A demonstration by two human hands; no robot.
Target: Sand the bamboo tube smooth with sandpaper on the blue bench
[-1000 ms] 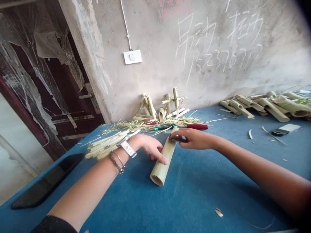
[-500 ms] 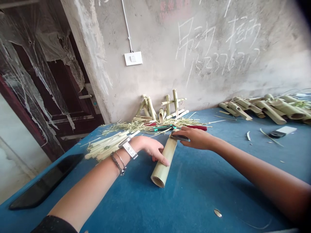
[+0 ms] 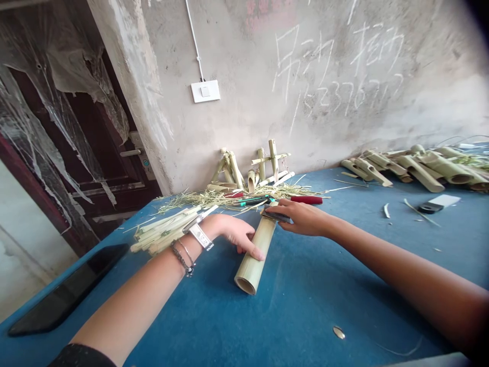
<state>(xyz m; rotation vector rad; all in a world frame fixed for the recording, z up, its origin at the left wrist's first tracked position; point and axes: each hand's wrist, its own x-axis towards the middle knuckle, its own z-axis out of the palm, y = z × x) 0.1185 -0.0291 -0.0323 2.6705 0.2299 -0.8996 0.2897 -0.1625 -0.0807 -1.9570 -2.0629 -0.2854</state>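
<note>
A pale green bamboo tube point(image 3: 256, 250) lies at a slant on the blue tabletop, its open cut end towards me. My left hand point(image 3: 242, 238) grips it around the middle from the left, thumb on top and the other fingers mostly hidden behind it. In my right hand point(image 3: 301, 216) is a dark flat tool point(image 3: 278, 216), held across the tube's far end and touching or nearly touching it. The fingers are closed around the tool, whose exact kind I cannot make out.
Bamboo strips point(image 3: 168, 229) lie left of my left hand. Behind are shavings point(image 3: 183, 201), a red handle point(image 3: 306, 200) and small bamboo stands point(image 3: 231, 168). Cut bamboo pieces point(image 3: 420, 171) are heaped at the right, near a black-and-white block point(image 3: 439, 203). A dark tablet-like slab point(image 3: 69, 290) lies left.
The whole view has shifted slightly, so everything sits a little further left. Both hands keep their places on the bamboo tube and the tool.
</note>
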